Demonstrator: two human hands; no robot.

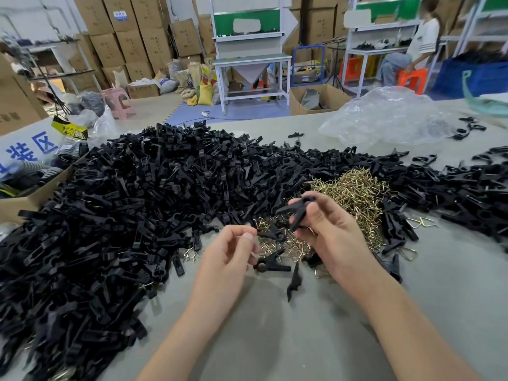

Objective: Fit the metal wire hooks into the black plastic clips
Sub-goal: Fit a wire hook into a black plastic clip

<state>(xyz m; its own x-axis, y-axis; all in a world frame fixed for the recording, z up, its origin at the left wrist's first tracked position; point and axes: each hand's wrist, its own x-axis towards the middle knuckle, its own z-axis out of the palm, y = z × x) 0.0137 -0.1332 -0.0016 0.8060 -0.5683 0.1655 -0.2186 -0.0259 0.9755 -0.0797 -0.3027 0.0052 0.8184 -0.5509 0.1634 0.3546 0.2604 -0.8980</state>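
Note:
A huge heap of black plastic clips [137, 204] covers the left and middle of the grey table [302, 339]. A pile of brass-coloured wire hooks [354, 191] lies just beyond my hands. My right hand [327, 229] grips a black clip [298, 211] between thumb and fingers, raised above the hooks. My left hand [233, 251] is beside it, its thumb and forefinger pinched close at the tip of another black clip piece [270, 233]; whether it holds a hook I cannot tell. Loose clips [272, 266] lie on the table under my hands.
More clips [467, 185] spread along the right side. A crumpled clear plastic bag [384, 116] lies at the back right. A cardboard box [24, 199] stands at the table's left edge. A person [417, 48] sits at a workbench far behind.

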